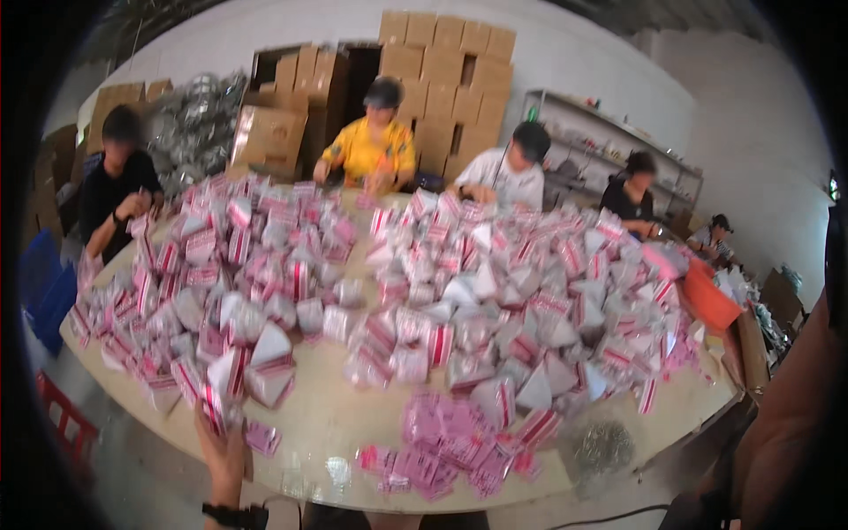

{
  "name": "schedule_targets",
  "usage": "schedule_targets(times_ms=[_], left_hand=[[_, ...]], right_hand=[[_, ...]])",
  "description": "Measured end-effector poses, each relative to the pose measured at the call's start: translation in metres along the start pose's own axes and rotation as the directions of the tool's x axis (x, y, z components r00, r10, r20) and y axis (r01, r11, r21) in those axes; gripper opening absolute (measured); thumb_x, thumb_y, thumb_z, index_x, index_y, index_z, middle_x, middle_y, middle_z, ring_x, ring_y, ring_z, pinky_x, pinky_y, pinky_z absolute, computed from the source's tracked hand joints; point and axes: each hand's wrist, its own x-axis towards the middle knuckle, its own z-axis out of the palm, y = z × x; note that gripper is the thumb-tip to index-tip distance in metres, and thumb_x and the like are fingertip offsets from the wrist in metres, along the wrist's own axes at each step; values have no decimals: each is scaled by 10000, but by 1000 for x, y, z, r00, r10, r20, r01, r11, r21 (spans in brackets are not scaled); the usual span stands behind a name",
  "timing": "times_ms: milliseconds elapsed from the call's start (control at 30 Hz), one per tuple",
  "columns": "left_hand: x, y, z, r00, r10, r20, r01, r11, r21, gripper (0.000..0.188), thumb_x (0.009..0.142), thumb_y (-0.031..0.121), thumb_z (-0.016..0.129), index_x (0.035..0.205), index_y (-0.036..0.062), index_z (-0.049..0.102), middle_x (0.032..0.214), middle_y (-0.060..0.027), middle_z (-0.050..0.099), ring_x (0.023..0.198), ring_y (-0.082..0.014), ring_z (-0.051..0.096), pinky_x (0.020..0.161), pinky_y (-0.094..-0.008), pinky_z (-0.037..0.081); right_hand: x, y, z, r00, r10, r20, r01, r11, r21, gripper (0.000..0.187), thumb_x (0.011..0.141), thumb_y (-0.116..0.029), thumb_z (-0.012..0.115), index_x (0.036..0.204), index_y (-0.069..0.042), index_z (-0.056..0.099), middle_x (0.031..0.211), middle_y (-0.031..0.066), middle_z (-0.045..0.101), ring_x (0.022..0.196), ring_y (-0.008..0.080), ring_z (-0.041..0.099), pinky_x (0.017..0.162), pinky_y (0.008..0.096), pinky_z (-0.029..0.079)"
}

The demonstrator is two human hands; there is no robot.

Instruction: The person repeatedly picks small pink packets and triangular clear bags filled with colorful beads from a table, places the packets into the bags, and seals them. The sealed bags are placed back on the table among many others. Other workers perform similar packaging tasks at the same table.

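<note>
1. The left hand [223, 455] rises from the lower edge, a black band on its wrist, to the near edge of the long pale wooden table [327, 415].
2. Its fingers are raised against a small red-and-white striped clear plastic packet [215, 415] at the near-left fringe of the table's heap; whether they grip it or only touch it cannot be told.
3. The right hand is out of view; only a bare arm [786, 424] shows beyond the table's right end.
4. A great heap of red-and-white plastic packets [424, 283] covers most of the table.
5. Loose pink paper cards [442, 442] lie near the table's near edge, right of the left hand.
6. An orange plastic bin [707, 300] sits at the table's right end.
7. Other people sit along the table's far side, with stacked brown cardboard boxes [442, 62] behind them.
</note>
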Motion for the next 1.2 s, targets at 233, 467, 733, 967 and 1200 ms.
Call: schedule_targets(times_ms=[233, 467, 733, 967, 1200], left_hand=[[-1, 8, -11, 998, 12, 63, -18, 996, 89, 682, 716, 12, 540, 1319, -26, 225, 1305, -190, 305, 1208, -290, 323, 1001, -369, 264], [15, -21, 1, 998, 68, -12, -69, 982, -175, 752, 716, -12, 573, 1346, 7, 163, 1327, -187, 260, 1231, -286, 293, 1007, -377, 265], [-1, -7, -11, 993, -115, 18, 114, 928, -354, 746, 778, 117, 579, 1371, 48, 132, 1343, -174, 232, 1210, -301, 299, 991, -390, 272], [10, -27, -7, 999, -38, 3, 38, 991, -129, 682, 823, 146, 555, 1366, 36, 158, 1336, -171, 263, 1214, -268, 300, 986, -378, 285], [4, -32, -14, 966, 219, -135, -198, 968, 156, 654, 791, 149, 593, 1336, 38, 248, 1342, -188, 275, 1232, -316, 291, 995, -434, 265]], right_hand=[[-9, -3, 1, 999, -38, -23, 38, 999, -5, 378, 695, -100, 616, 1046, 22, 546, 1102, 113, 541, 1034, 195, 495, 860, 303, 386], [1, -9, -13, 994, -98, -56, 94, 992, -83, 389, 699, -106, 611, 1061, 20, 546, 1118, 113, 540, 1060, 199, 487, 885, 311, 377], [-42, 31, -63, 948, 229, -219, -280, 929, -241, 403, 702, -114, 606, 1078, 18, 546, 1136, 113, 539, 1091, 205, 477, 914, 319, 367], [-206, 140, -56, 516, 827, 224, -719, 560, -411, 289, 702, -71, 579, 984, -6, 576, 907, 156, 608, 814, 298, 581, 719, 352, 456], [-230, 141, 0, 530, 803, 272, -655, 592, -471, 276, 652, -89, 596, 914, -7, 569, 839, 175, 562, 800, 345, 546, 713, 398, 442]])
